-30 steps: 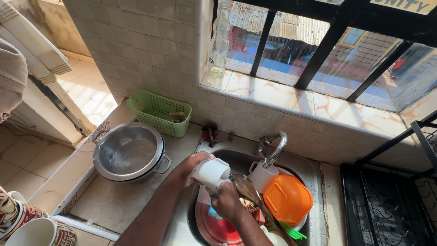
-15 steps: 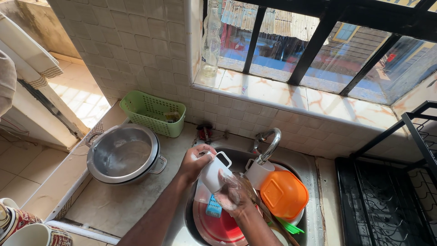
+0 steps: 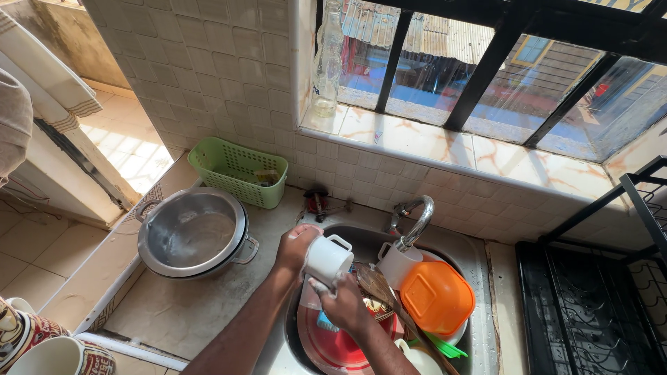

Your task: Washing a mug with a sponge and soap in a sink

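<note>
Head view: a mug is gripped by the left hand over the sink and scrubbed by the right hand; rinsing seems due.

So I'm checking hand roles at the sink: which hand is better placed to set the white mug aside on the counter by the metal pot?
Probably the left hand: it already grips the white mug and is on the side nearer the metal pot. The right hand is lower, over the sink.

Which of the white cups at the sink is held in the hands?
The white cup above the sink's left side: the left hand holds it and the right hand touches it. The other cup stands untouched under the tap.
</note>
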